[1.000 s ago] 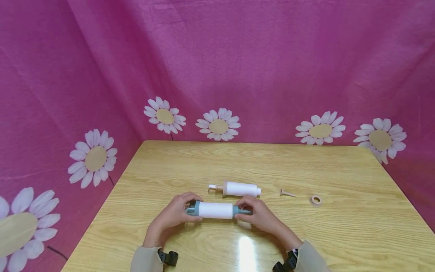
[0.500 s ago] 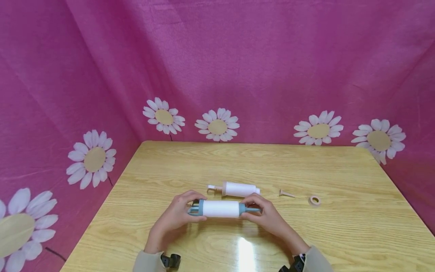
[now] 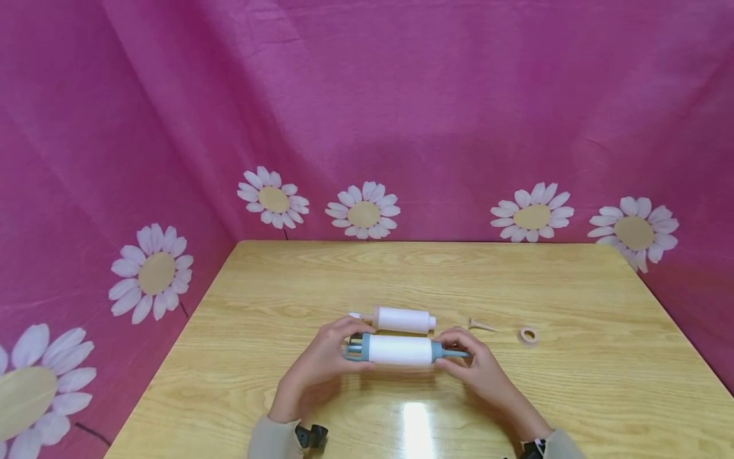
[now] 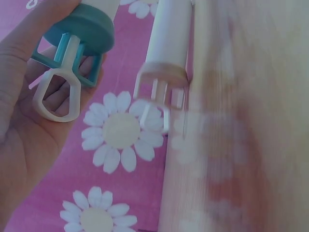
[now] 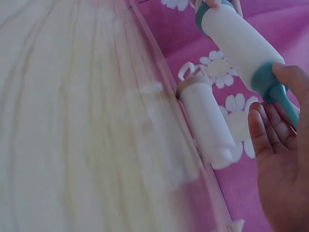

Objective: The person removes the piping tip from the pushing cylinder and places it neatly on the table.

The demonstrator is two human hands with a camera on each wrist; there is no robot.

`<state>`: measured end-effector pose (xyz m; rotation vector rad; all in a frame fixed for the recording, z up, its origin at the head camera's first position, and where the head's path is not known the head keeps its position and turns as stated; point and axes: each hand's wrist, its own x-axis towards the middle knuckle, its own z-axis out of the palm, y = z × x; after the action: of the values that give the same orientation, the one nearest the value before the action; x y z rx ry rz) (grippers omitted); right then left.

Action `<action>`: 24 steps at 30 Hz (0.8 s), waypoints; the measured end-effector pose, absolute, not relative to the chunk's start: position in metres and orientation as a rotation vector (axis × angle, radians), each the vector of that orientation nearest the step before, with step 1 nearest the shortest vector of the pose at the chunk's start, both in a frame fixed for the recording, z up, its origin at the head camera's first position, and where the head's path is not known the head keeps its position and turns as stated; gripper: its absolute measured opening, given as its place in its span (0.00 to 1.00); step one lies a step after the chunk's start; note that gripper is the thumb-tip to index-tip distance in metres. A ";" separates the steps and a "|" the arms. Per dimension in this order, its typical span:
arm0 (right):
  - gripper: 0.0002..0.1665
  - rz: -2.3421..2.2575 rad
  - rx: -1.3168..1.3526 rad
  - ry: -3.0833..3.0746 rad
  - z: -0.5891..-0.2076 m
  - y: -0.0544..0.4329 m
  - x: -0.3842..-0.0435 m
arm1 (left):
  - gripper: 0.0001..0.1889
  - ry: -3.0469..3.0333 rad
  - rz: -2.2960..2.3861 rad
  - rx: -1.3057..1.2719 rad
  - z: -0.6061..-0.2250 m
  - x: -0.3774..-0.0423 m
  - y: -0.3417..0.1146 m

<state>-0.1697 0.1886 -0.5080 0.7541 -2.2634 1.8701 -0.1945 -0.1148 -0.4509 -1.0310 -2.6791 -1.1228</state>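
A white icing syringe (image 3: 400,350) with teal ends is held level just over the table, between both hands. My left hand (image 3: 323,358) grips its teal collar with the side loops, thumb in front and fingers behind. In the left wrist view a pale plunger ring (image 4: 58,117) sticks out of that collar. At the other end my right hand (image 3: 480,370) pinches the teal cap (image 5: 264,79) beside the thin teal nozzle (image 5: 286,107). A second white syringe (image 3: 404,320) with a tan collar lies just behind, its loop end partly covered by the left hand.
Right of the second syringe, a small tan nozzle (image 3: 482,325) and a tan ring (image 3: 528,336) lie on the wooden table (image 3: 401,268). A pink curtain (image 3: 424,115) with daisies surrounds the table's back and left sides.
Both hands have moved to the right together, carrying the teal-ended icing syringe with them. My grip at each end looks the same, and the things on the table stay put.
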 end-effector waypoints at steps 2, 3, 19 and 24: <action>0.17 1.871 0.745 -2.261 -0.508 0.194 -0.168 | 0.27 -2.674 -1.139 -1.041 -0.451 -0.195 -0.109; 0.18 1.863 0.743 -2.260 -0.508 0.197 -0.168 | 0.27 -2.676 -1.146 -1.041 -0.451 -0.195 -0.106; 0.19 1.819 0.676 -2.292 -0.507 0.217 -0.162 | 0.27 -2.743 -1.178 -0.973 -0.455 -0.193 -0.085; 0.17 1.873 0.557 -2.350 -0.501 0.220 -0.164 | 0.27 -2.755 -1.170 -0.950 -0.454 -0.193 -0.083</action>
<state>-0.1635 0.2200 -0.5007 0.5572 -2.3502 1.8727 -0.1934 -0.0835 -0.4537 -0.9505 -2.7555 -1.1698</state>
